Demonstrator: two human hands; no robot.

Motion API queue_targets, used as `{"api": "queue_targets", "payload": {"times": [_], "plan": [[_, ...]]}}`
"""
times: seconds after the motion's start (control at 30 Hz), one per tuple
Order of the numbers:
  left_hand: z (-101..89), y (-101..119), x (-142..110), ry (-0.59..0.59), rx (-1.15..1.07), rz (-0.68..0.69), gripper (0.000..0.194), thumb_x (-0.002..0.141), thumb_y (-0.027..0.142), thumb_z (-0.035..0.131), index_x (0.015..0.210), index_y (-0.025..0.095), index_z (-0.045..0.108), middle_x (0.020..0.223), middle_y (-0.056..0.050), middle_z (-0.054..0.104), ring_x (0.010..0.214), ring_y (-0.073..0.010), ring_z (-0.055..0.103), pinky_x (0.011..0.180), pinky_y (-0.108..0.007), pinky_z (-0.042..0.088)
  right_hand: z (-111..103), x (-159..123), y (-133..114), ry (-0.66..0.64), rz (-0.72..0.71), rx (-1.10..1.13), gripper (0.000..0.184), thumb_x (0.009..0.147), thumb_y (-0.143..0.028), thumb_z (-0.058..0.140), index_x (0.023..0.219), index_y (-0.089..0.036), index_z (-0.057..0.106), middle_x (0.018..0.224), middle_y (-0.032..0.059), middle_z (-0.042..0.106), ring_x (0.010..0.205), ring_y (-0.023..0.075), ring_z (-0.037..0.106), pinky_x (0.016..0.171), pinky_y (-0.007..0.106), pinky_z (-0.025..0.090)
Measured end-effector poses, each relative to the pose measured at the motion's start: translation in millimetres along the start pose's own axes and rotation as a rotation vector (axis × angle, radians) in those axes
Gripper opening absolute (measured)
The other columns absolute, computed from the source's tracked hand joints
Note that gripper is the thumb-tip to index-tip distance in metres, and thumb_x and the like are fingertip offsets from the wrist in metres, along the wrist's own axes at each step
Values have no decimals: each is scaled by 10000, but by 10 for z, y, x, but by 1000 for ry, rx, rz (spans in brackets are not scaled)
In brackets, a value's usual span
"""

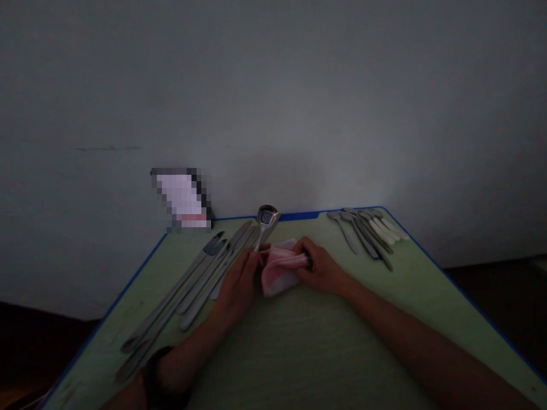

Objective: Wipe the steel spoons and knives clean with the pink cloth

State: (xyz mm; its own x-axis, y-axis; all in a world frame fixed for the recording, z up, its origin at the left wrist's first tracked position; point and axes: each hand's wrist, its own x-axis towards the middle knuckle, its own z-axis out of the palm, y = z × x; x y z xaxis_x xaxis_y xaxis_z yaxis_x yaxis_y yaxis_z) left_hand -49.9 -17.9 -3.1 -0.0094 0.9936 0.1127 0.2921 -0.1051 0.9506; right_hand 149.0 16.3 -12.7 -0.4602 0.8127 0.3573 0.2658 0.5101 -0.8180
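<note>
Fingers of my left hand [240, 278] are closed round the handle of a shiny metal spoon [268, 216]. Its squarish bowl points up and away from me, above the far part of the table. My right hand [321, 266] grips a folded pink and white cloth [277, 273] just to the right of the spoon. The cloth reaches across to my left fingers. The lower part of the spoon's handle is hidden behind my hand and the cloth, so I cannot tell whether the cloth wraps it.
On the left of the green, blue-edged table [273, 353] lie several long table knives [171, 313]. Several forks or spoons [363, 233], some with white handles [387, 230], lie at the far right. A blurred-out phone-like object [182, 196] leans at the wall [273, 114].
</note>
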Motion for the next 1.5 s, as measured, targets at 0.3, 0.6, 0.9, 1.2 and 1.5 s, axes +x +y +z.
{"api": "queue_targets", "payload": {"times": [0.3, 0.6, 0.9, 1.2, 1.5], "plan": [[-8, 27, -30, 50, 201, 79, 336, 925, 392, 343, 1005, 180, 592, 907, -43, 647, 857, -192, 601, 839, -315, 458, 42, 56, 89, 198, 151, 120, 326, 792, -271, 557, 1082, -229, 414, 795, -4, 612, 620, 126, 546, 557, 242, 390], [-17, 7, -26, 80, 263, 162, 342, 928, 359, 331, 1109, 182, 562, 1086, -71, 600, 1042, -204, 550, 981, -363, 395, 29, 72, 123, 269, -5, -196, 108, 837, -169, 444, 877, -206, 538, 868, 51, 589, 844, 177, 563, 766, 316, 456], [-7, 91, -121, -29, 277, 239, 324, 945, 334, 332, 1112, 209, 580, 1112, -62, 608, 1039, -195, 562, 948, -355, 415, 67, 36, 101, 193, 3, -395, 282, 751, -89, 476, 962, -197, 629, 1015, 78, 474, 878, 164, 513, 807, 314, 441], [0, 71, -96, 14, 276, 252, 340, 948, 330, 318, 1023, 197, 622, 1092, -66, 608, 1080, -201, 533, 1005, -377, 369, 93, 22, 29, 237, 129, -638, 212, 719, -202, 575, 924, -195, 630, 1075, 103, 487, 1011, 253, 442, 876, 414, 352], [-6, 2, -64, -96, 466, 232, 370, 943, 335, 317, 941, 195, 659, 921, -45, 627, 929, -191, 565, 908, -368, 433, 128, 15, 22, 220, 205, -727, 178, 798, -203, 491, 947, -200, 587, 1033, 90, 557, 969, 248, 467, 833, 402, 319]]}}
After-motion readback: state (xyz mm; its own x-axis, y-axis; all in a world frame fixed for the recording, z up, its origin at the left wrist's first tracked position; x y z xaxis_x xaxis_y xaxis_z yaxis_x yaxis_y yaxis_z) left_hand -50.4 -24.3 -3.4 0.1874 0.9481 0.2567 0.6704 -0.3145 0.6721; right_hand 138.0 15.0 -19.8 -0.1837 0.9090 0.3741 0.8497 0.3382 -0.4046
